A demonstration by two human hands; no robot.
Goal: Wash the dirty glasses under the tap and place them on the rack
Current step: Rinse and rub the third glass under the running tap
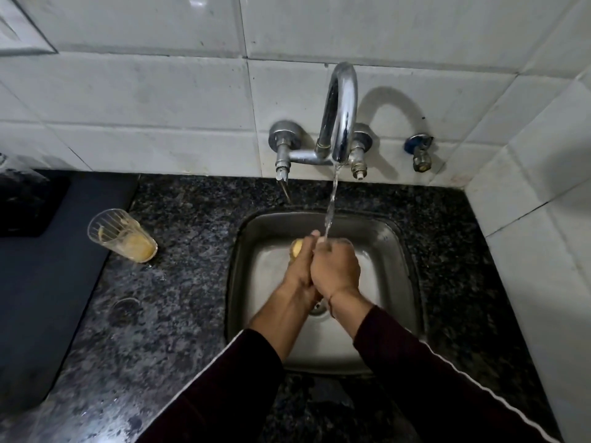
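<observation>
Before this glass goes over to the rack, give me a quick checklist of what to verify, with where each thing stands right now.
1. Water running from the tap: ok, a stream falls onto the hands.
2. Glass in hand held firmly: ok, left hand and right hand both wrap it over the sink.
3. Glass rinsed clean: not ok, yellowish residue still shows at its visible end.
4. Rack ready: cannot tell, no rack is clearly visible.
5. Second glass waiting: not ok, it stands dirty on the counter.
</observation>
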